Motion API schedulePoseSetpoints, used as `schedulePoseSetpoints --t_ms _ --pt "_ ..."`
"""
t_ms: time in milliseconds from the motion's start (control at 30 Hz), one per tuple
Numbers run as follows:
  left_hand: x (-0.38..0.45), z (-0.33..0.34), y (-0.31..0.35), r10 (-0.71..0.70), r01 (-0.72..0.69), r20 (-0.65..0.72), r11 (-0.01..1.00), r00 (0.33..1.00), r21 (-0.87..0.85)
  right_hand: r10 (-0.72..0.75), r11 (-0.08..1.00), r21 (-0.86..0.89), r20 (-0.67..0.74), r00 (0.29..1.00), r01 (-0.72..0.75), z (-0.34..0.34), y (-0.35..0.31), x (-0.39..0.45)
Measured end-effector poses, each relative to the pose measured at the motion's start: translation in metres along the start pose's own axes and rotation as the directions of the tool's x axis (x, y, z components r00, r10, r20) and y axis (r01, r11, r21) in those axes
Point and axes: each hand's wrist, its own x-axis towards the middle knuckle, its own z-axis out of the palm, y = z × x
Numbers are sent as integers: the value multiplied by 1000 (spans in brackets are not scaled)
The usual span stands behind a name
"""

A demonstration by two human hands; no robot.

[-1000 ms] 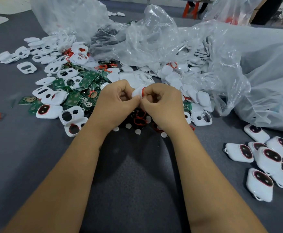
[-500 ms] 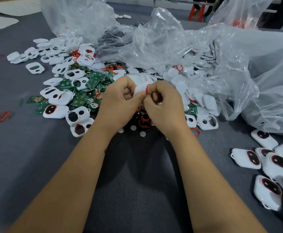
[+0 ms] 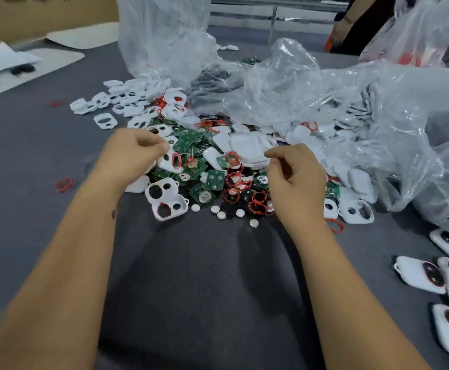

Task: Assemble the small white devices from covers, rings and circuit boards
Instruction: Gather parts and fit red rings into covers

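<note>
White cover (image 3: 170,161) (red ring (image 3: 176,160) fitted) under left hand (image 3: 131,156).

Soft, even light from above; glare on the plastic bags (image 3: 284,84); blurred hands; the wide lens bends the edges.

Matt grey cloth table (image 3: 31,161); glossy white plastic covers (image 3: 164,201); crinkled clear plastic bags (image 3: 284,84) (shiny film).
</note>
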Motion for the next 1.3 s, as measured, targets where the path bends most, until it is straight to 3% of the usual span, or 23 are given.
schedulePoseSetpoints --t_ms 100,200,333,433,500,700,767,833,933,1033,1133,1200,1300 --pt "7 -3 -6 13 20 -170 981 985 191 7 1000 -19 -6 1000 -7 1 0 -1" --pt "12 0 4 43 -16 -267 995 963 102 7 1000 -28 -7 1000 -7 1 -2 -2" --pt "31 7 8 -31 53 -213 993 977 101 1 1000 -29 -10 1000 -2 2 -3 -3" --pt "49 6 -4 -141 153 -63 946 988 284 4 1000 -29 -14 1000 -5 3 -1 -1" --pt "59 4 -12 -124 108 15 911 992 398 8 999 -41 -7 1000 -9 4 0 1" --pt "68 4 -15 66 -25 -68 877 996 480 132 990 59 -130 983 -125 -20 -5 15" --pt "65 4 -13 100 -51 -84 889 991 454 214 973 100 -59 975 -208 -34 -6 20" --pt "62 3 -9 126 -59 -131 902 983 428 220 973 38 122 968 -226 -42 -7 21" --pt "49 6 1 141 -68 -280 964 949 256 131 985 -162 460 878 -62 -45 -12 19" --pt "30 26 22 48 -90 -369 991 928 -98 59 940 -285 673 737 185 -37 -10 19" --pt "10 61 46 -76 -22 -189 883 979 -468 68 923 -334 633 771 192 -31 -5 20" --pt "-7 85 57 -39 2 -52 816 998 -578 66 932 -327 580 812 157 -29 0 19" --pt "-28 109 65 10 -7 0 744 1000 -668 120 983 -175 430 895 -48 -29 3 15"
